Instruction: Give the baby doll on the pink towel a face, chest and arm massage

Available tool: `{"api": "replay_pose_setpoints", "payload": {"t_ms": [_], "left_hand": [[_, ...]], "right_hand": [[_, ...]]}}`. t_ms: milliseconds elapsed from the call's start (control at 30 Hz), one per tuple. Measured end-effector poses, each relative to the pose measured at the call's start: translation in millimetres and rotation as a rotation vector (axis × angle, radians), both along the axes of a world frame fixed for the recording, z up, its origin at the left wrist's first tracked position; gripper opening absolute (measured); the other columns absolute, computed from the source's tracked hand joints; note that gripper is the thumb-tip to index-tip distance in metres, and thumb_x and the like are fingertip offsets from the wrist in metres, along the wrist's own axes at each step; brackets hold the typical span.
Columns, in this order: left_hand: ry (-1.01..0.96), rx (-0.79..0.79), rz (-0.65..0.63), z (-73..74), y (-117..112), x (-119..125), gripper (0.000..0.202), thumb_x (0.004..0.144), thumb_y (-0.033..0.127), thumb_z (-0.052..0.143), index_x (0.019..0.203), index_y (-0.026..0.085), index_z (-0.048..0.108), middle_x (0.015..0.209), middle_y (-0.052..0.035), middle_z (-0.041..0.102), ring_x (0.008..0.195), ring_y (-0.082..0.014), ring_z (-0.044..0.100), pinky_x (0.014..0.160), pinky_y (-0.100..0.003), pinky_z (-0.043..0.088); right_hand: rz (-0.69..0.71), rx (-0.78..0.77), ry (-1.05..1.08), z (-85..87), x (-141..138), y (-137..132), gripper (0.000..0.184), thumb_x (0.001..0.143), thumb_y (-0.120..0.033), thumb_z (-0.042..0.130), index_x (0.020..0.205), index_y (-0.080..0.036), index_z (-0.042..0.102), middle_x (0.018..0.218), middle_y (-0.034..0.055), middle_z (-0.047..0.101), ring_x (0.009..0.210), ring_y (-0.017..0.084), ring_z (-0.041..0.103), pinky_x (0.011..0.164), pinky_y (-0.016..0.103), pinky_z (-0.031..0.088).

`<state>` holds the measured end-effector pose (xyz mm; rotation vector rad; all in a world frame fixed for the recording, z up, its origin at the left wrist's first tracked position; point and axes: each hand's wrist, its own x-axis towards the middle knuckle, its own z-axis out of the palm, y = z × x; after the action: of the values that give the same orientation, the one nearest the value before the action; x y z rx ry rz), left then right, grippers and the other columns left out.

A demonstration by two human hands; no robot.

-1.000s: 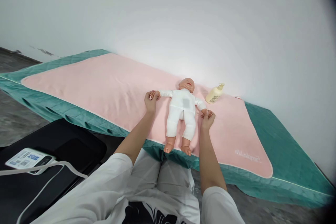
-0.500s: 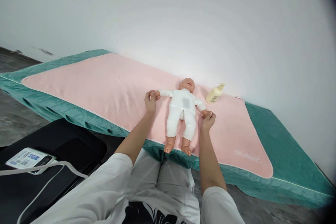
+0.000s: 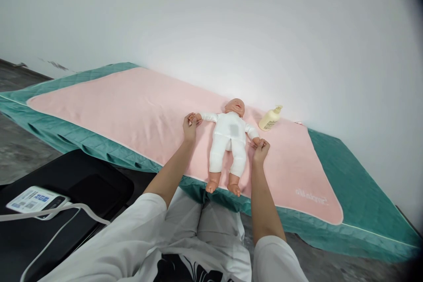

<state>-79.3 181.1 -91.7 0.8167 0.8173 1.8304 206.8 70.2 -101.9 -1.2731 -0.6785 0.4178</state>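
Note:
A baby doll [image 3: 228, 141] with a white cloth body lies on its back, head toward the wall and feet at the near edge. Its arms are spread out to both sides. My left hand [image 3: 190, 125] is closed on the doll's hand at the left. At the right, my right hand [image 3: 261, 150] pinches the doll's other hand between thumb and fingers. A pale yellow pump bottle [image 3: 270, 119] stands just beyond the doll's right-side arm, tilted in this view. Beneath the doll is a pink mat [image 3: 132, 105].
The mat lies on a bed with a green quilted cover [image 3: 350, 176], pushed against a white wall [image 3: 211, 22]. To the lower left is a black chair-like surface [image 3: 95, 180] bearing a white device [image 3: 38, 200] with a white cable [image 3: 89, 211].
Very little differs. The fingers of my left hand have shifted slightly around the doll's hand, and my right hand has moved a touch to the left.

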Motion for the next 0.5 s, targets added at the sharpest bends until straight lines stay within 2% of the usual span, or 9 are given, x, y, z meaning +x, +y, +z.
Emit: {"api": "replay_pose_setpoints", "payload": {"t_ms": [267, 500], "left_hand": [[0.024, 0.001, 0.021, 0.0, 0.5, 0.1, 0.032, 0.077, 0.032, 0.073, 0.102, 0.017, 0.059, 0.114, -0.0109, 0.059, 0.096, -0.0163, 0.065, 0.081, -0.032, 0.06], [0.033, 0.028, 0.036, 1.2, -2.8, 0.6, 0.034, 0.074, 0.033, 0.075, 0.1, 0.018, 0.059, 0.115, -0.0104, 0.059, 0.097, -0.0167, 0.065, 0.077, -0.03, 0.061]], "right_hand": [[0.039, 0.003, -0.003, -0.5, -0.4, -1.8, 0.041, 0.083, -0.055, 0.056, 0.1, -0.023, 0.038, 0.1, 0.0008, 0.053, 0.063, 0.006, 0.058, 0.065, 0.03, 0.056], [0.04, 0.0, -0.023, 2.8, -2.2, -3.9, 0.047, 0.079, -0.061, 0.058, 0.099, -0.022, 0.039, 0.098, 0.0012, 0.054, 0.064, 0.007, 0.059, 0.064, 0.028, 0.054]]}}
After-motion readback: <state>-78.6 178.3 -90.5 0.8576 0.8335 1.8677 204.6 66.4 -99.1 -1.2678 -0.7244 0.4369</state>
